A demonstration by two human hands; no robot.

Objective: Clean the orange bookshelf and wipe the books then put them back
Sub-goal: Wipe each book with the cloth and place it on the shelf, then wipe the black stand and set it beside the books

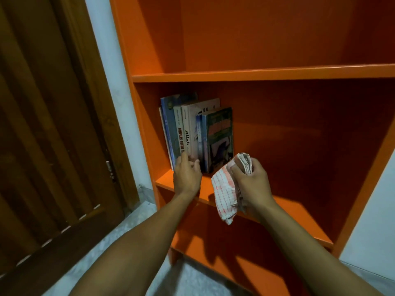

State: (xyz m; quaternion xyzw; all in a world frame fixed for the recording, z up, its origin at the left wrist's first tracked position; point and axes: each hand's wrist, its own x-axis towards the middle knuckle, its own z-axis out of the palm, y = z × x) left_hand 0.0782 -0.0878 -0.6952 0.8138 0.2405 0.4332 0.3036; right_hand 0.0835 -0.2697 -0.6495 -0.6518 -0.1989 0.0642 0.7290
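The orange bookshelf [256, 74] stands against a white wall [111, 86], with a brown wooden door [49, 124] on its left. A small row of books [196, 133] stands upright at the left end of the middle shelf. The left hand [187, 175] touches the lower spines of the books with relaxed fingers. The right hand [250, 180] grips a checked cloth [226, 193] just beside the books.
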